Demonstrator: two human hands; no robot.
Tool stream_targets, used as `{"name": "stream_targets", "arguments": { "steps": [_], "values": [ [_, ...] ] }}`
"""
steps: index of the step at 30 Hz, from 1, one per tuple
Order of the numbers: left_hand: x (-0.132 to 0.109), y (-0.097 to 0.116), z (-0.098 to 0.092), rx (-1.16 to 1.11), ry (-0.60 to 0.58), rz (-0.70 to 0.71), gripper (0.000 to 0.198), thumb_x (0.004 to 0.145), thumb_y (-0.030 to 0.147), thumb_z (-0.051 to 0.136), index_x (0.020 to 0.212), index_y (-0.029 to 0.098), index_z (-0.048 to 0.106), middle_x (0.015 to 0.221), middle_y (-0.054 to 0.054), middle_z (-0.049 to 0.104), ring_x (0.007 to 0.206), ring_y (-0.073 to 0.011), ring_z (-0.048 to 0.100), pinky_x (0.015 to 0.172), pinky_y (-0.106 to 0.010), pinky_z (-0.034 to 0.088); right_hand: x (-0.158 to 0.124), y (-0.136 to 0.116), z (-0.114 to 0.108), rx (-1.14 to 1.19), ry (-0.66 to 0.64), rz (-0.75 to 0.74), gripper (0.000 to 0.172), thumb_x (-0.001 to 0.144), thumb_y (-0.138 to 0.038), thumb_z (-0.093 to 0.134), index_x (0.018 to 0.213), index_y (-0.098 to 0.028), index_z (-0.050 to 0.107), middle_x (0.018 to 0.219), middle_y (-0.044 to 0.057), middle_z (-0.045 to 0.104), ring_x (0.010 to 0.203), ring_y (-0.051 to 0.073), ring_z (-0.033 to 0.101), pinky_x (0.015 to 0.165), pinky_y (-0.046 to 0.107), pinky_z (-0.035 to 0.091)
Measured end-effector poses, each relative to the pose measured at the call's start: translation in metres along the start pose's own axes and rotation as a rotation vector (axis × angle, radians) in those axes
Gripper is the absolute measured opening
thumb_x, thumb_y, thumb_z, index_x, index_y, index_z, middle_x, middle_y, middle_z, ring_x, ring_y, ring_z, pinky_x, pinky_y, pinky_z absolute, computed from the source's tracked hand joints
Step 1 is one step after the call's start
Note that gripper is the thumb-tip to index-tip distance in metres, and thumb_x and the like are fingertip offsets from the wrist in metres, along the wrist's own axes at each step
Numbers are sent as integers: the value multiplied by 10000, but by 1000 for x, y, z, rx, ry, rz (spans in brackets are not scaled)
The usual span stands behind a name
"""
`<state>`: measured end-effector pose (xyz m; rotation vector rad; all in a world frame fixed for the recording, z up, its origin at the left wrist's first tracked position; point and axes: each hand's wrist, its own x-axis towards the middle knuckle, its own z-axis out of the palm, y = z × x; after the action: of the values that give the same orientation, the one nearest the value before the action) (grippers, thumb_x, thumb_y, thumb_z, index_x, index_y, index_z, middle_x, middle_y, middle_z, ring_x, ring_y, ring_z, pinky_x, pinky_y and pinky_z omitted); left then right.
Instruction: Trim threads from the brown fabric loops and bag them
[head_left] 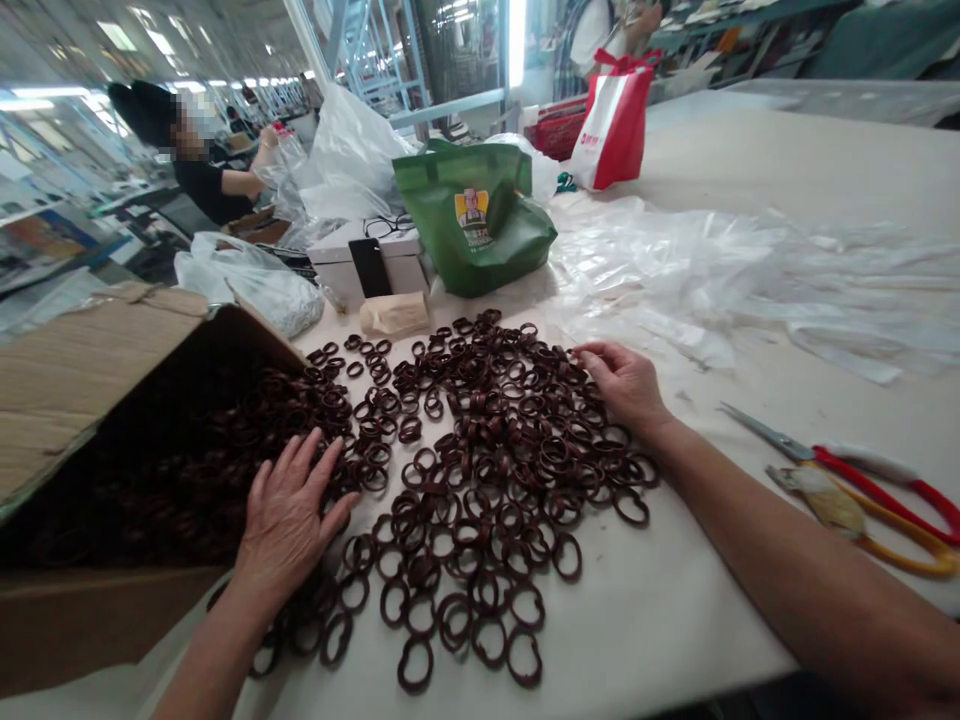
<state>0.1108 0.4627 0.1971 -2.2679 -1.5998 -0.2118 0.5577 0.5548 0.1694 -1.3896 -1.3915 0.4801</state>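
A loose heap of dark brown rings (480,480) is spread over the pale tabletop (637,620). More of the same rings spill out of a cardboard box (97,370) lying on its side at the left. My left hand (292,510) rests palm down on the rings by the box's mouth, its fingers stretched out and apart. At the right edge of the heap is my right hand (619,385), its fingers drawn together against the outer rings. Its fingertips are partly hidden, and I cannot make out whether a ring is between them.
Red-handled scissors (885,480) and yellow-handled pliers (862,515) lie at the right. Behind the heap stand a green bag (476,220), a white box (337,260) with a phone (369,268), and clear plastic sheets (675,270). A person (202,160) sits at the back left.
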Motion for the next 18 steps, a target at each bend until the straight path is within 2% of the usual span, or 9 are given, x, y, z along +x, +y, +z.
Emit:
{"name": "stream_targets", "arguments": {
  "steps": [2,4,6,8,10,13,15,18],
  "values": [
    [-15,1,-9,-18,18,-46,571,977,457,417,1440,133,498,1545,-199,434,1445,-364,354,1163,-577,257,-15,-27,6,-91,-135,-223,312,928,-383,569,1172,-221,676,1183,93,699,1044,242,677,948,437,546],
    [-36,3,-16,-25,22,-103,568,988,467,379,1432,138,506,1536,-200,446,1443,-372,357,1153,-589,269,-33,-53,17,-169,-369,-469,407,948,-372,566,1337,-252,585,1427,91,564,1288,258,555,1086,475,457],
    [-62,3,-20,-33,15,-161,575,991,475,354,1437,142,500,1525,-210,454,1435,-395,362,1126,-616,298,-50,-69,28,-280,-587,-672,427,939,-395,600,1342,-255,584,1499,84,498,1393,275,452,1166,521,351],
    [-92,1,-18,-52,-1,-205,589,988,485,344,1461,158,469,1524,-219,450,1435,-415,356,1094,-637,335,-58,-71,36,-393,-687,-761,380,926,-408,626,1263,-234,641,1476,93,524,1385,292,461,1183,553,298],
    [-120,-1,-12,-81,-14,-238,612,978,501,358,1498,183,415,1527,-222,438,1439,-424,343,1079,-642,360,-57,-63,37,-489,-676,-745,333,934,-397,615,1204,-212,672,1454,108,545,1353,298,495,1173,562,294],
    [-153,3,-2,-123,-31,-302,639,971,489,390,1546,219,323,1539,-218,416,1435,-417,353,1083,-631,372,-46,-48,29,-575,-575,-685,318,959,-389,566,1185,-195,677,1427,132,566,1305,299,542,1140,565,327],
    [-163,14,4,-145,-47,-342,655,966,467,423,1563,238,282,1562,-202,387,1448,-407,331,1096,-614,367,-39,-43,22,-587,-486,-663,337,965,-387,548,1212,-187,660,1421,143,568,1277,298,565,1125,560,347],
    [-159,38,8,-162,-55,-350,683,951,461,465,1566,227,281,1587,-186,357,1471,-401,274,1122,-610,326,-34,-42,13,-554,-322,-641,373,960,-381,544,1261,-179,630,1428,145,561,1276,299,565,1128,542,355]
  ]
}}
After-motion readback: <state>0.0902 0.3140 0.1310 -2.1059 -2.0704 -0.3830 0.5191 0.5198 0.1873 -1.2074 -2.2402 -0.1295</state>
